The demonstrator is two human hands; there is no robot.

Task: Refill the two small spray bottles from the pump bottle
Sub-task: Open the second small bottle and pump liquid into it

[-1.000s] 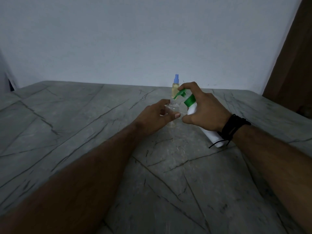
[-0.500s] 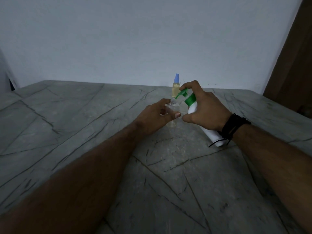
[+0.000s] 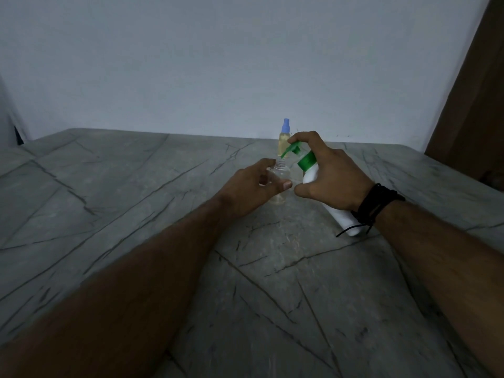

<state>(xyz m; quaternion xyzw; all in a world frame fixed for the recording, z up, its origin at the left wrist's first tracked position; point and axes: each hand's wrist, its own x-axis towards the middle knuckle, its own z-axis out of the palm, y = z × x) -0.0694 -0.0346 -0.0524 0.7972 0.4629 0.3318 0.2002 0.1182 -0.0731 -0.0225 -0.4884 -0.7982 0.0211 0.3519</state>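
no legible text anywhere

Right hand covers the pump bottle's middle; left hand's fingers vanish behind the clear bottle. The far spray bottle's base is hidden, and both forearms leave the near edge.

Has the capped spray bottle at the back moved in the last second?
No. The capped spray bottle stands in the same spot against the table's back edge.
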